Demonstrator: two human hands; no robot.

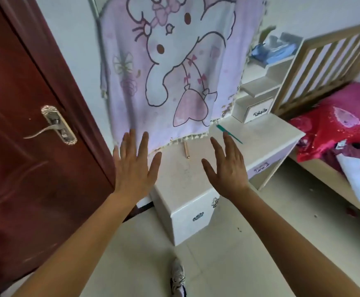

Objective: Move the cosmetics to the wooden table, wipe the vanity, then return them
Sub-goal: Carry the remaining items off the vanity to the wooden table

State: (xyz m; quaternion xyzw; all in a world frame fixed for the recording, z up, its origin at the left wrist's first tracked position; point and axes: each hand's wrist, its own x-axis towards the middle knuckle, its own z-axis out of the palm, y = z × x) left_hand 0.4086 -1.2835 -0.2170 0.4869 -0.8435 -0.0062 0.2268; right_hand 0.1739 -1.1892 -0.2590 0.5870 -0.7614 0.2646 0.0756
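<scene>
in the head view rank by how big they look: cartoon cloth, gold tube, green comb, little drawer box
1. cartoon cloth, by far largest.
2. little drawer box.
3. green comb, long but thin, partly behind the right hand.
4. gold tube, shorter; close to the comb, so these two are unsure.

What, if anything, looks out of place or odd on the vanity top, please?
The pink cartoon cloth hangs down onto the vanity top, its fringe crowding a gold tube. A green comb lies askew nearby, and faint marks smudge the surface.
</scene>
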